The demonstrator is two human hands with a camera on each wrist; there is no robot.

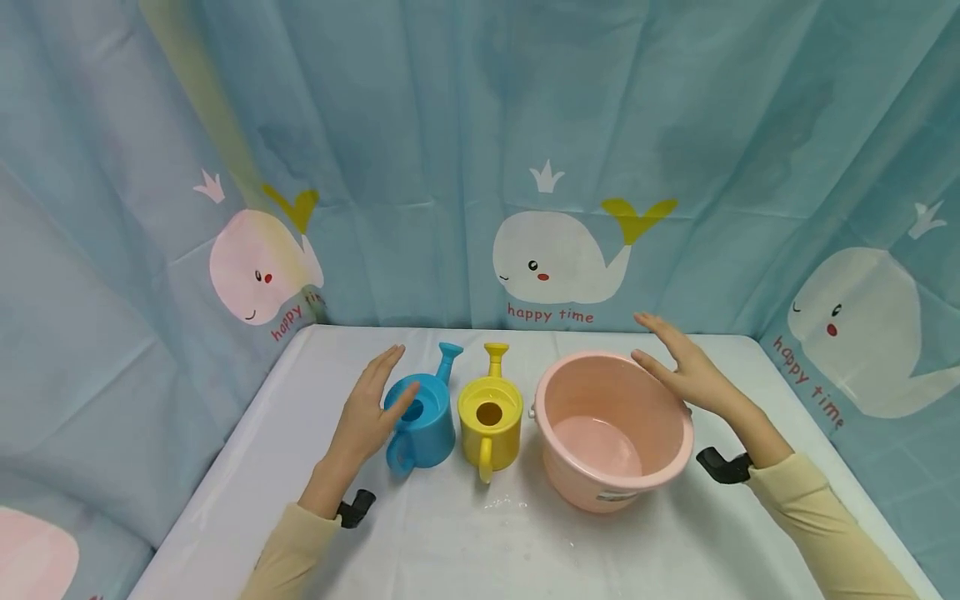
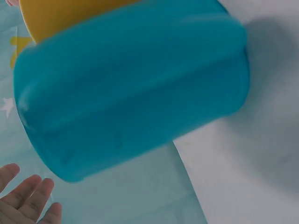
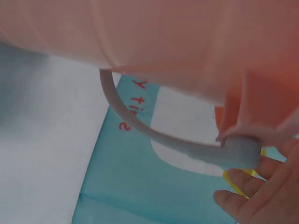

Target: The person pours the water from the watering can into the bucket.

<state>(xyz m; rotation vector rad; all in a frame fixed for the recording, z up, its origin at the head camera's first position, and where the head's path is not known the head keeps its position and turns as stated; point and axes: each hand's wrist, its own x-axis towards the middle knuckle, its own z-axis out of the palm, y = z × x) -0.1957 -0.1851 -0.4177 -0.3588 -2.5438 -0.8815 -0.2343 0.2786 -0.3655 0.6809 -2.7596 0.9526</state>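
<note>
My left hand [image 1: 369, 410] is beside the blue watering can [image 1: 426, 425], fingers extended and the thumb overlapping the can's top in the head view. The left wrist view shows the can's side [image 2: 131, 88] large, with the fingers [image 2: 30, 200] straight and apart from it. A yellow watering can [image 1: 491, 425] stands just right of the blue one. Farther right is a pink bucket [image 1: 600, 483], its inside bare. My right hand [image 1: 693, 375] is at the bucket's right rim with straight fingers. In the right wrist view they spread near the grey handle [image 3: 163, 137] and its pivot.
The things stand on a white table [image 1: 450, 550], its back edge against a blue curtain [image 1: 420, 167] with printed whales. Clear droplets [image 1: 506, 503] lie in front of the yellow can. Black wrist mounts [image 1: 356, 508] sit at both cuffs.
</note>
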